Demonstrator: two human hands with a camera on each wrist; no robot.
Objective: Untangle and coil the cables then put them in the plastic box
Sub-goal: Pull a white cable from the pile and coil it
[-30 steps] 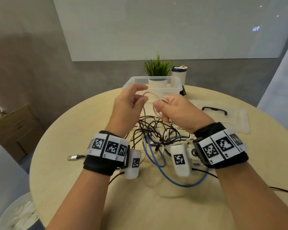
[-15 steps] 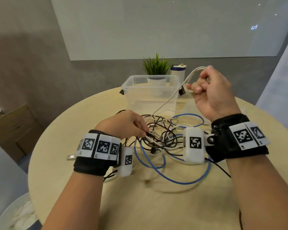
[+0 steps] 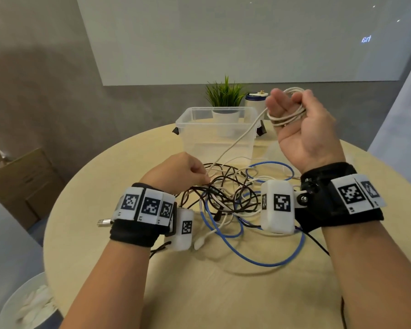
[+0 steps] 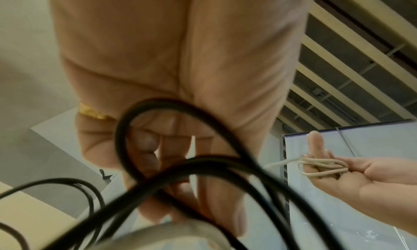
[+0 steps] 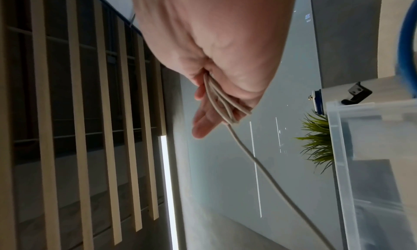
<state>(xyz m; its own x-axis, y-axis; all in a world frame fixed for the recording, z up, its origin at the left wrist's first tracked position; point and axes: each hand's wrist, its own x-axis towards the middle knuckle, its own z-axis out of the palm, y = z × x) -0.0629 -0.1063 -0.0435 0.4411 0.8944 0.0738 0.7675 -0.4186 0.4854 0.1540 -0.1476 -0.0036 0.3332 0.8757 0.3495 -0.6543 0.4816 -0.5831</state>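
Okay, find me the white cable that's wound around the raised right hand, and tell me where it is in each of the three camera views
Head: white cable, upper right, looped around the right hand, a strand running down to the pile.
Left wrist: right of centre, loops across the open fingers.
Right wrist: centre, loops across the fingers, one strand trailing down.
Shared landmark: plastic box, at the right edge of the right wrist view.

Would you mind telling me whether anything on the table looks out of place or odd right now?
Only the expected mess: black, white and blue cables lie knotted together on the table. The plastic box sits upright and holds no cables. Nothing looks spilled or damaged.
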